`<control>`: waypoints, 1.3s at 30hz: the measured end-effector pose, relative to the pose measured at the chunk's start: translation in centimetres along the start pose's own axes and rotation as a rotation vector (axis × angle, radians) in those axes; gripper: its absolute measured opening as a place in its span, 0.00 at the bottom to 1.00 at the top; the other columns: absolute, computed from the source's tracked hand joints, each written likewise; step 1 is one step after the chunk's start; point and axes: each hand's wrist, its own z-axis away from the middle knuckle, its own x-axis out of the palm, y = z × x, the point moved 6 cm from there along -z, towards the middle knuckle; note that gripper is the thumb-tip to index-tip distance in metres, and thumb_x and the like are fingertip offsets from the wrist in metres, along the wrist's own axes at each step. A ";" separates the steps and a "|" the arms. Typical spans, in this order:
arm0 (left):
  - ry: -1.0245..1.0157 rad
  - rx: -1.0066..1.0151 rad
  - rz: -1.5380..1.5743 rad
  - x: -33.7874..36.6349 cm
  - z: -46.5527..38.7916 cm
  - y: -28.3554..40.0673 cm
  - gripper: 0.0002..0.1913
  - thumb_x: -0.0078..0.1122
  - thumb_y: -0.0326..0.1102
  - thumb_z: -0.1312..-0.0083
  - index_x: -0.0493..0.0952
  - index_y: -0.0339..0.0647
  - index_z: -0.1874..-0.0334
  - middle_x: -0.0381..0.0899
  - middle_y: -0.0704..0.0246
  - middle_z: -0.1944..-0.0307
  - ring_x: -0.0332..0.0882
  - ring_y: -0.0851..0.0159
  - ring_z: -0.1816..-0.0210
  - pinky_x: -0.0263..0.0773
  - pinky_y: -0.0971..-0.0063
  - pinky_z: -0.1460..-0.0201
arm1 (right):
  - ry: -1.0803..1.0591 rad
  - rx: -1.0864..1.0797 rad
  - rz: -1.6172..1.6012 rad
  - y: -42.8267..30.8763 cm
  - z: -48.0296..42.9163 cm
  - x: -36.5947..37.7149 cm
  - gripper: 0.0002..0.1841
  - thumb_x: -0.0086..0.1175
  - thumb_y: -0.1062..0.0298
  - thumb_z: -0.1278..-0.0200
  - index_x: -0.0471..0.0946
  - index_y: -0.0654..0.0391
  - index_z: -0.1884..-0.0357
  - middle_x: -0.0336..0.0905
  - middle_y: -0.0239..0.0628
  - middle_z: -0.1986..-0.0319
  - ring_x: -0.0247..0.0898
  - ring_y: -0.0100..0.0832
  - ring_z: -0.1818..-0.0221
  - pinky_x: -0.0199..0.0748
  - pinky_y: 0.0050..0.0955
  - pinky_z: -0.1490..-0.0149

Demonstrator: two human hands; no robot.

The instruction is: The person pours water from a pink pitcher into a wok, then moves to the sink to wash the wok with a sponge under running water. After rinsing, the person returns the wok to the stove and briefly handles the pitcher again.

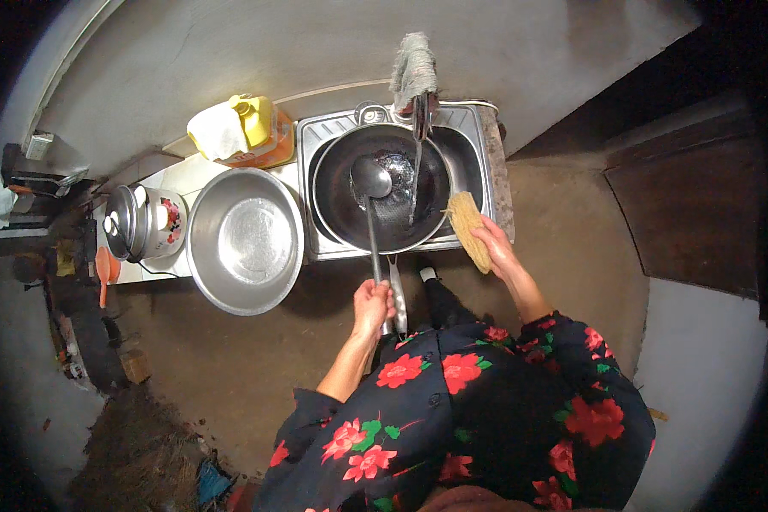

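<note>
My left hand grips the handle of a metal ladle, whose bowl is inside a dark wok. The wok sits over a stainless steel sink, its pale handle pointing toward me beside my left hand. Water runs from the faucet into the wok, where some has pooled. In my right hand is a tan loofah sponge, held at the right front edge of the sink, apart from the ladle.
Left of the sink, a large metal basin overhangs the counter's front edge. Behind it stands a yellow-capped jug with a white cloth. Farther left are an electric pot and an orange dipper. A grey cloth wraps the faucet top.
</note>
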 end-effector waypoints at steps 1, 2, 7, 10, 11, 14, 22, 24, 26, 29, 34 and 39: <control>0.032 0.008 -0.009 -0.5 0.7 0.2 0.08 0.53 0.33 0.28 0.69 0.40 0.65 0.70 0.73 0.75 0.65 0.77 0.80 0.62 0.81 0.83 | -0.013 0.005 0.005 0.0 -0.9 -0.1 0.25 0.52 0.70 0.32 0.67 0.61 0.33 0.76 0.37 0.43 0.74 0.30 0.44 0.73 0.29 0.41; 0.058 0.005 -0.072 -0.8 1.4 0.3 0.07 0.53 0.33 0.28 0.69 0.39 0.63 0.70 0.74 0.74 0.65 0.77 0.80 0.61 0.81 0.84 | 0.003 0.040 0.045 0.1 -2.0 -0.4 0.24 0.53 0.68 0.32 0.68 0.61 0.35 0.76 0.38 0.45 0.75 0.30 0.46 0.73 0.29 0.42; 0.091 -0.023 -0.085 -0.8 3.1 0.2 0.06 0.52 0.33 0.28 0.69 0.38 0.61 0.70 0.73 0.75 0.66 0.76 0.80 0.62 0.80 0.84 | 0.058 -0.006 -0.026 -1.5 -9.7 -1.1 0.17 0.53 0.64 0.32 0.74 0.61 0.45 0.80 0.38 0.53 0.78 0.32 0.54 0.76 0.32 0.49; 0.133 -0.010 -0.090 -0.7 3.6 -0.2 0.07 0.53 0.34 0.27 0.70 0.37 0.60 0.70 0.73 0.75 0.66 0.76 0.80 0.62 0.80 0.84 | 0.036 -0.030 -0.224 -3.0 -15.1 -0.6 0.16 0.50 0.62 0.31 0.74 0.61 0.48 0.79 0.38 0.56 0.78 0.34 0.56 0.77 0.34 0.51; 0.142 0.005 -0.102 -0.7 3.8 -0.3 0.08 0.53 0.34 0.27 0.70 0.37 0.60 0.71 0.73 0.76 0.66 0.76 0.80 0.63 0.80 0.84 | 0.035 -0.028 -0.255 -3.5 -16.8 -0.2 0.16 0.49 0.61 0.31 0.74 0.61 0.48 0.79 0.39 0.56 0.77 0.34 0.56 0.77 0.34 0.52; 0.175 0.044 -0.173 -0.9 4.2 -0.2 0.08 0.53 0.35 0.27 0.70 0.36 0.59 0.71 0.72 0.77 0.65 0.75 0.82 0.63 0.79 0.85 | 0.023 -0.032 -0.311 -4.7 -20.4 1.5 0.18 0.47 0.59 0.30 0.73 0.61 0.47 0.79 0.41 0.57 0.77 0.36 0.58 0.77 0.35 0.54; 0.235 0.086 -0.225 -1.8 4.5 -0.1 0.09 0.52 0.35 0.26 0.70 0.36 0.61 0.69 0.73 0.80 0.64 0.75 0.85 0.62 0.77 0.85 | -0.005 -0.011 -0.327 -5.8 -23.3 4.3 0.21 0.45 0.56 0.30 0.73 0.61 0.46 0.79 0.44 0.59 0.77 0.40 0.61 0.76 0.39 0.59; 0.255 0.056 -0.219 -1.8 4.6 -0.3 0.09 0.52 0.35 0.26 0.70 0.36 0.61 0.69 0.74 0.81 0.63 0.75 0.85 0.63 0.77 0.85 | -0.005 0.006 -0.323 -5.7 -23.6 4.1 0.21 0.45 0.55 0.30 0.73 0.61 0.45 0.79 0.44 0.59 0.77 0.39 0.61 0.77 0.39 0.58; 0.256 0.083 -0.227 -1.6 4.6 -0.1 0.09 0.52 0.35 0.26 0.70 0.36 0.61 0.69 0.74 0.81 0.63 0.75 0.85 0.63 0.76 0.85 | -0.008 0.003 -0.311 -5.7 -23.9 4.0 0.21 0.44 0.54 0.29 0.73 0.61 0.45 0.79 0.44 0.59 0.77 0.39 0.60 0.77 0.40 0.57; 0.263 0.106 -0.260 -1.2 4.7 0.2 0.09 0.52 0.35 0.26 0.70 0.35 0.61 0.68 0.74 0.81 0.63 0.75 0.85 0.63 0.76 0.85 | -0.002 0.025 -0.313 -5.5 -24.1 3.9 0.22 0.43 0.54 0.29 0.73 0.61 0.45 0.80 0.44 0.57 0.78 0.40 0.58 0.77 0.40 0.56; 0.288 0.171 -0.390 -0.7 5.0 0.5 0.09 0.53 0.35 0.27 0.71 0.35 0.59 0.69 0.74 0.80 0.65 0.75 0.84 0.64 0.77 0.84 | -0.042 0.023 -0.339 -5.9 -23.9 4.4 0.22 0.44 0.55 0.29 0.73 0.61 0.44 0.80 0.44 0.57 0.78 0.40 0.57 0.77 0.40 0.55; 0.306 0.197 -0.373 -0.1 5.2 -0.2 0.10 0.54 0.35 0.27 0.72 0.34 0.59 0.72 0.73 0.79 0.68 0.74 0.84 0.65 0.77 0.84 | -0.062 0.044 -0.294 -6.3 -23.4 4.6 0.24 0.38 0.57 0.27 0.69 0.63 0.38 0.79 0.49 0.49 0.77 0.44 0.48 0.74 0.40 0.43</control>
